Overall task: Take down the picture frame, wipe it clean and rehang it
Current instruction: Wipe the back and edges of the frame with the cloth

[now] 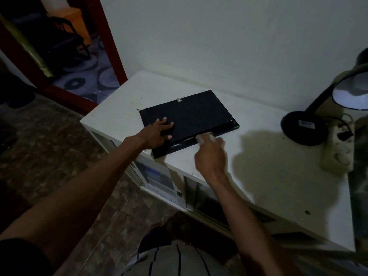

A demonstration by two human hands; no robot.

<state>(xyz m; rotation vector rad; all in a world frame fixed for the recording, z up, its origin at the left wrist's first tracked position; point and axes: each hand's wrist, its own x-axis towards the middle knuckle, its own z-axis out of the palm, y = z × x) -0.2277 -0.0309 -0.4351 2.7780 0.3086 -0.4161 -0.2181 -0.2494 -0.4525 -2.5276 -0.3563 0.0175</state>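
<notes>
A black picture frame [189,118] lies face-down on the white desk [258,176]; the left hand [157,134] presses it with flat fingers, while at 5 o'clock the right hand [211,152] pinches a white cloth [201,138] at its edge.

A picture frame [189,118] lay flat on the left part of a cabinet top [268,176], its back upward. On its near left corner a left hand [157,134] was laid; at its near edge a right hand [211,154] was placed. Far right stood a desk lamp [304,128], a power strip [338,154] just beside it.
</notes>
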